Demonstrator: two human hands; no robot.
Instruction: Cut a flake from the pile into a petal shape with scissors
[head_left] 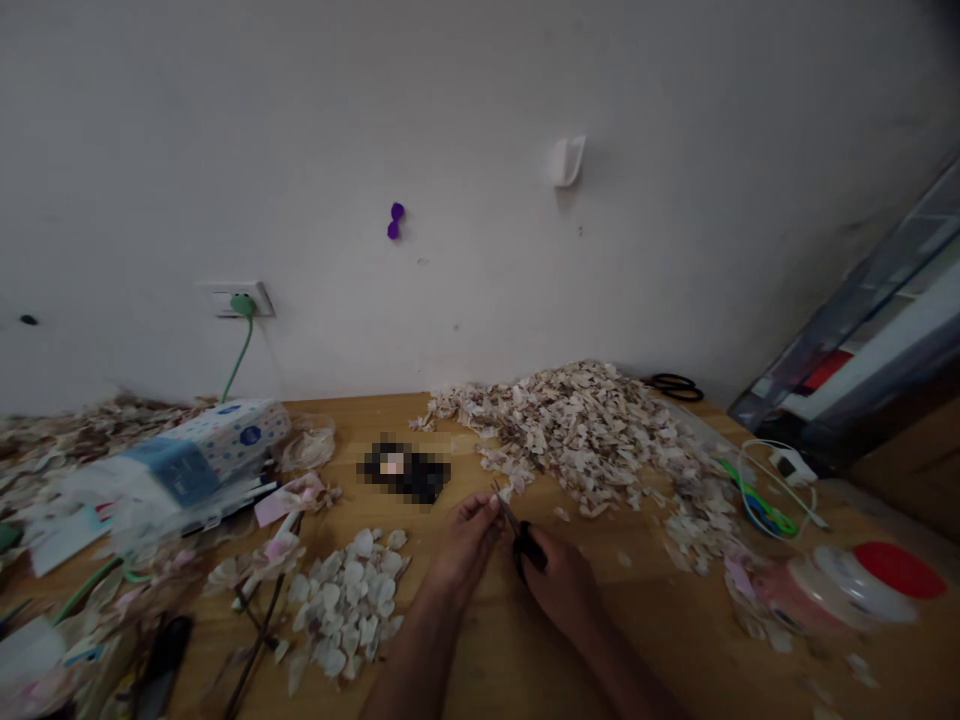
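Bare forearms (424,640) lie over the near side of the wooden table (697,650), slanting toward each other so that the two hands meet near its middle. Scissors (526,546) with black handles sit in the right hand (559,575), which is wrapped around the loops; their thin blades point up and away, tips close beside the left hand (466,540). How far apart the blades stand is too small to make out. That left hand has its thumb and fingers drawn in narrow at the tips, and a small pale petal (505,493) shows right next to them; whether it is pinched or lies on the table behind, I cannot tell. Such a petal should be very light, thin and easily torn, so a gentle pinch at its edge would suit it. The scissors look stiff and heavier, best held by the loops, away from the points. Beyond the hands lies a big pile of petals (600,435), and left of the forearms a smaller heap (349,605) of whiter ones, both loose and likely to scatter if knocked
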